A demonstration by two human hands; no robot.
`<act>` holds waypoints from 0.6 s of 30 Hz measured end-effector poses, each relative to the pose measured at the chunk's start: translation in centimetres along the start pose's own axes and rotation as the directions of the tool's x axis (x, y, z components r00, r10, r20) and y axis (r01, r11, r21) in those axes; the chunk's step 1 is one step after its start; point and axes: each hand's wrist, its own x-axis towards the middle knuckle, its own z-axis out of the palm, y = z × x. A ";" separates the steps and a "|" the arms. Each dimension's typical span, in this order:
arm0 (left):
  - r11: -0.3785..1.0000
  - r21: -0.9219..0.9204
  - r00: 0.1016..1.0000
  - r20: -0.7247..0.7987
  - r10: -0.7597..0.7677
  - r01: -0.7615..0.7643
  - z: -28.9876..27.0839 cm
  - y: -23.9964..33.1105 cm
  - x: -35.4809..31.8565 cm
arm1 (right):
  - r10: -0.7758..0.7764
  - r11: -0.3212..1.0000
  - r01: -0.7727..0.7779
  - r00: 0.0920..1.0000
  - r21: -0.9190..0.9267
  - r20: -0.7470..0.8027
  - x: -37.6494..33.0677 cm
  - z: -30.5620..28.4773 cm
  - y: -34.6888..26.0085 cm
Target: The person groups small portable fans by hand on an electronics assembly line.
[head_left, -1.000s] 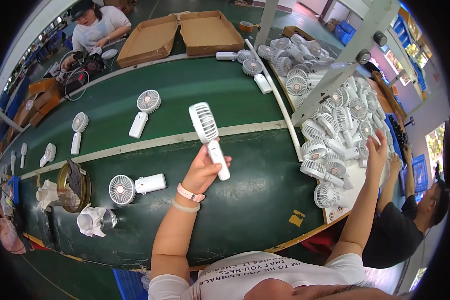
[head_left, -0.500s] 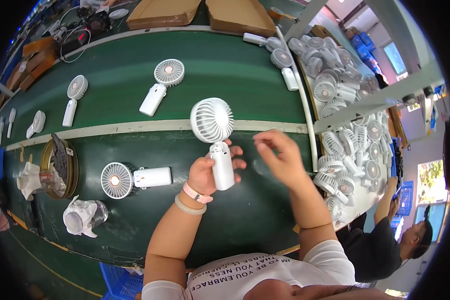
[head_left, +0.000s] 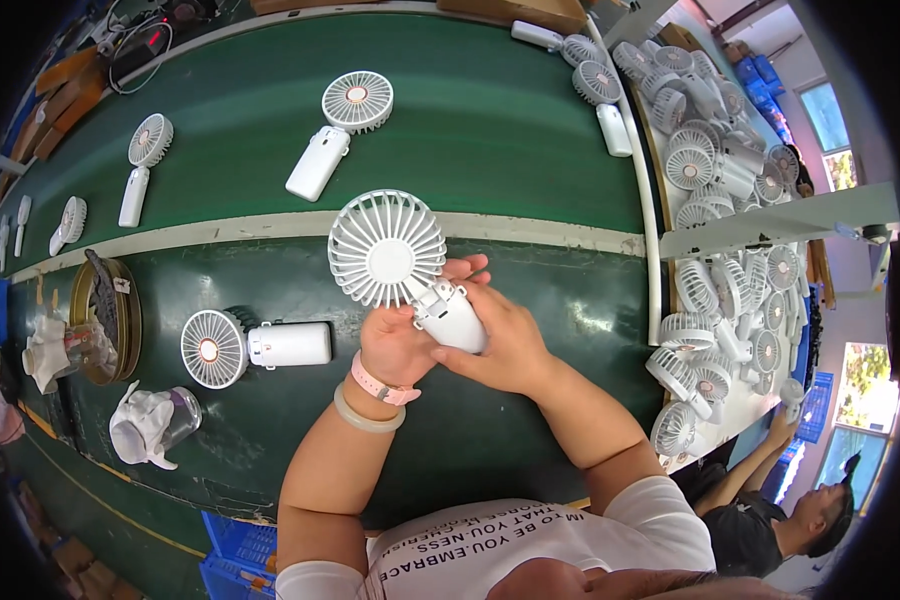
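Observation:
A white handheld fan (head_left: 454, 318) is tilted over the near bench, its round grille up and to the left and its handle down and to the right. My right hand (head_left: 510, 338) wraps round the handle from the right, thumb along its lower end. From the left, my left hand (head_left: 394, 348) closes on the fan just below the grille; part of its fingers is hidden behind the handle. Left of my hands, a second fan (head_left: 295, 344) lies flat on the bench, its orange-centred grille pointing left.
Several white fans, one being a large-looking fan (head_left: 318, 163), lie on the green belt (head_left: 240, 110) beyond. On the right, a table holds a heap of fans (head_left: 720, 170). At left stand a round tin (head_left: 130, 330) and a cloth-topped jar (head_left: 182, 415). A co-worker (head_left: 760, 530) holds a fan at far right.
My right hand has come in from the right and taken hold of the fan's handle. The fan has turned, its grille swinging left and its handle tilting right.

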 end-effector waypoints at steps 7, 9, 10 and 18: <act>1.000 -0.006 1.000 -0.005 -0.016 0.016 0.2 -0.3 0.0 | -0.003 1.000 0.002 0.999 -0.016 -0.041 -0.4 0.1 0.3; 1.000 0.024 1.000 0.027 -0.010 0.009 0.1 -0.4 0.1 | 0.051 0.999 -0.051 0.998 0.015 -0.031 -0.5 0.2 0.4; 0.999 0.052 0.998 0.058 -0.002 -0.001 0.0 -0.4 0.2 | 0.053 0.998 -0.053 0.998 0.015 -0.032 -0.5 0.3 0.3; 1.000 -0.004 0.999 0.048 0.012 -0.012 -0.2 -1.0 0.1 | 0.290 0.854 -0.265 0.957 0.447 0.013 -0.7 0.1 0.6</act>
